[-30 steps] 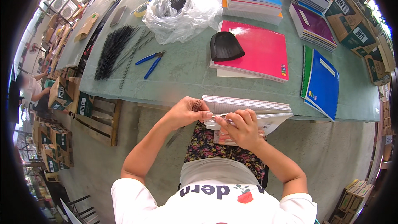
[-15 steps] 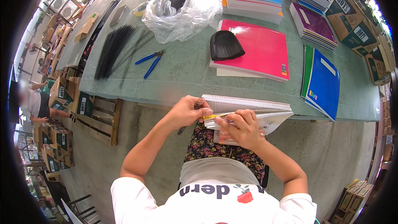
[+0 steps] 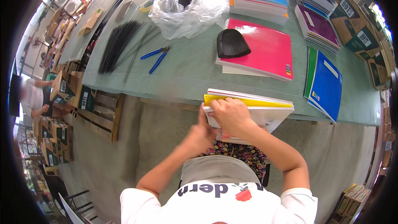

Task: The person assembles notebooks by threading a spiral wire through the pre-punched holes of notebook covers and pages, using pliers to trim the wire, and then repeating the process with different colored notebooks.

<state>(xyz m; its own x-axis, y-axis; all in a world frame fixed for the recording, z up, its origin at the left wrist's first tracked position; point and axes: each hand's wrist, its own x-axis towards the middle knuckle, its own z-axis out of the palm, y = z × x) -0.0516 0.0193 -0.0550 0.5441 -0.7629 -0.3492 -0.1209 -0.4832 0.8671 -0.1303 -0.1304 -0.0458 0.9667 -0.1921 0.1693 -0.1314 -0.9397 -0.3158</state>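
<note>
At the table's near edge, an unbound notebook [image 3: 265,118] of white, punched sheets rests above my lap with its pages parted. A bright yellow sheet [image 3: 271,103] shows between the parts. My right hand [image 3: 232,114] lies over the near part of the pages, fingers bent round their upper edge beside the yellow sheet. At the notebook's left end is my left hand [image 3: 201,135], smeared by motion, one finger pointing up along the edge; its other fingers are unclear. Beneath the notebook, part of another printed item is largely hidden.
On the green table [image 3: 186,70] lie blue-handled cutters [image 3: 155,58], black binding coils [image 3: 118,47], a clear plastic bag [image 3: 176,18] of coils, and pink notebooks [image 3: 269,49] under a black curved piece [image 3: 233,43]. Blue notebooks [image 3: 327,85] lie right. Another person [image 3: 35,97] stands far left.
The yellow sheet, earlier just a small bit at my fingers, now spans the notebook's width. My left hand has dropped lower; my right hand has moved up and left over the pages.
</note>
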